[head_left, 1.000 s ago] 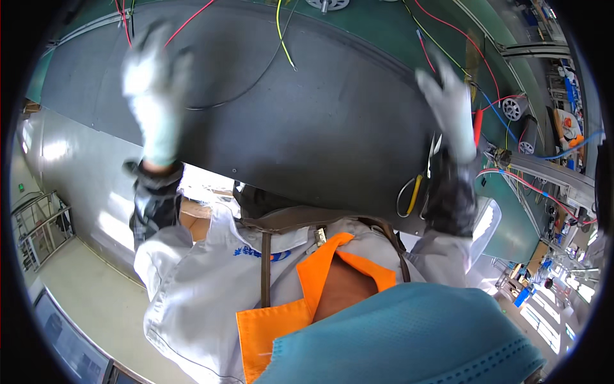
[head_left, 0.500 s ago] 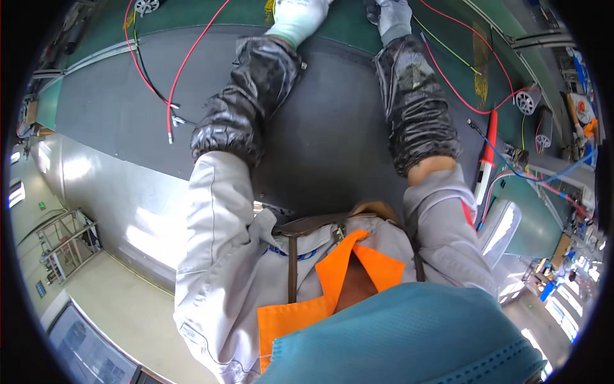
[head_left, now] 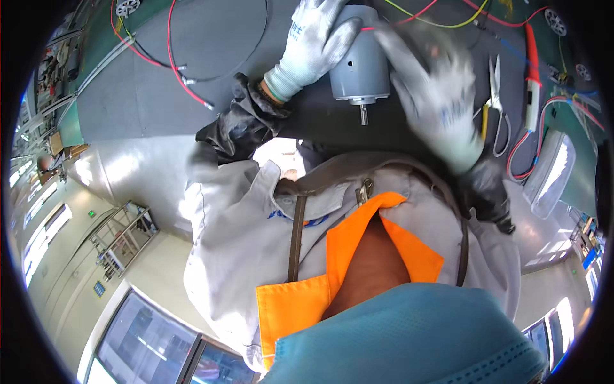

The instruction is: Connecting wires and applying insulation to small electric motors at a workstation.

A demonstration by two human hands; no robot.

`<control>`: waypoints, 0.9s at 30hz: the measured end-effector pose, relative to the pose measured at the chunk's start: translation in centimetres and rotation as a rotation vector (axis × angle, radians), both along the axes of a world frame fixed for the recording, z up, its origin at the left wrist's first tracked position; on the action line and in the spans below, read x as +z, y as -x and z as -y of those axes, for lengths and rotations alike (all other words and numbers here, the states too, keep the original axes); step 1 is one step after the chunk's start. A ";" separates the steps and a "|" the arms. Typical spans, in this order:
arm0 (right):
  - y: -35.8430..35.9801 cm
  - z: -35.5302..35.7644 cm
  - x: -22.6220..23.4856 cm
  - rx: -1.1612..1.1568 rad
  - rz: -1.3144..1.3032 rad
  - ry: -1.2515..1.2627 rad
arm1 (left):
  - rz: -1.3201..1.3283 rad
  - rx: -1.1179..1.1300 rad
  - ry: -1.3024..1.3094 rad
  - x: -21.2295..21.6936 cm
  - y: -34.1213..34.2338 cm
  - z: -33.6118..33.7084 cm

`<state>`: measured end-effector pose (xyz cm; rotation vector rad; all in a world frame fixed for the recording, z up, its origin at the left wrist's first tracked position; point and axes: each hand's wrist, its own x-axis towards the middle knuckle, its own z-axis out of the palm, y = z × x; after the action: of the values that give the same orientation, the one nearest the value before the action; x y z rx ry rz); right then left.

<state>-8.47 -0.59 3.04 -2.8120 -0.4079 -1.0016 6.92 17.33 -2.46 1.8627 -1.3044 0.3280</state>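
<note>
A grey cylindrical motor (head_left: 362,64) lies in front of me with its metal shaft pointing toward my body. My left hand (head_left: 310,48), in a white glove, is closed around the motor's left side, thumb pressed over its body. On the other side, my right hand (head_left: 441,96) is gloved too and partly smeared by motion. Its index finger stretches to the motor's far end, apart from the thumb, while the remaining fingers are blurred. A short stretch of red wire (head_left: 367,29) shows between the hands across the motor; whether either hand grips it is unclear.
Right of my right hand lie scissors (head_left: 495,96) and a red-and-white pen-shaped tool (head_left: 532,77). Red and black leads (head_left: 176,67) lie at left on the dark worktop (head_left: 147,109). A yellow-green wire (head_left: 441,24) crosses the far side. Silver wheel-like parts (head_left: 555,22) stand at far right.
Both hands have come back toward my body from the far edge of the view. The grey motor now lies between them. Scissors have come into view on the right.
</note>
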 end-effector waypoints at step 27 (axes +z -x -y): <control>19.7 20.5 4.7 -0.597 0.019 -1.163 | -1.043 0.397 -0.250 3.1 3.6 -3.6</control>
<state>-28.20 -21.13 7.70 -1.8180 0.8130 -0.8917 3.32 20.91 0.68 2.0225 -0.2674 -0.5834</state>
